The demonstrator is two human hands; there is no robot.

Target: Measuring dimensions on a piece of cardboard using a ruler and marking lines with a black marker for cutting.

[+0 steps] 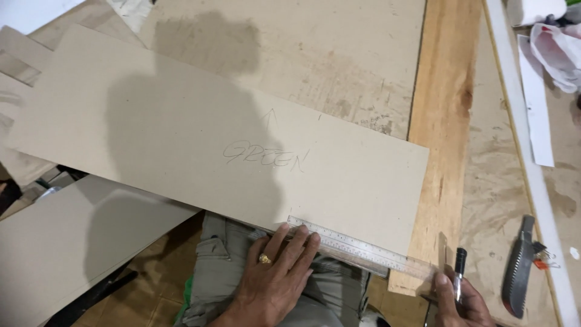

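A transparent plastic ruler (357, 249) lay flat along the near edge of a long grey cardboard sheet (200, 142), its far end running off the sheet's near right corner onto a wooden plank (445, 121). The left hand (275, 275), wearing a gold ring (264, 258), lay spread with fingers extended, pressing the ruler's left end down against the cardboard sheet. The right hand (460, 306), just past the ruler's right end, was closed around a black pen (460, 272) held nearly upright, its tip hidden behind the fingers.

The cardboard sheet lay diagonally across the desk (315, 54), its left end higher in the view than its right, and carried pencilled lettering and a small arrow near its middle. A shadow of the person's head and shoulders fell over its left half. Below the sheet's near edge, the person's grey trousers (224, 266) showed, and to their left a second pale board (66, 242) lay lower down, above a tiled floor (151, 290). More cardboard pieces (15, 66) lay beyond the sheet's left end.

Right of the cardboard sheet, beyond the plank, a worn fibreboard surface (496, 181) carried a folded knife or saw with a grey ribbed handle (517, 269), well apart from the ruler. A white rail (526, 139) ran farther right, with a white paper strip (535, 103) and crumpled white material (554, 48) beyond it.
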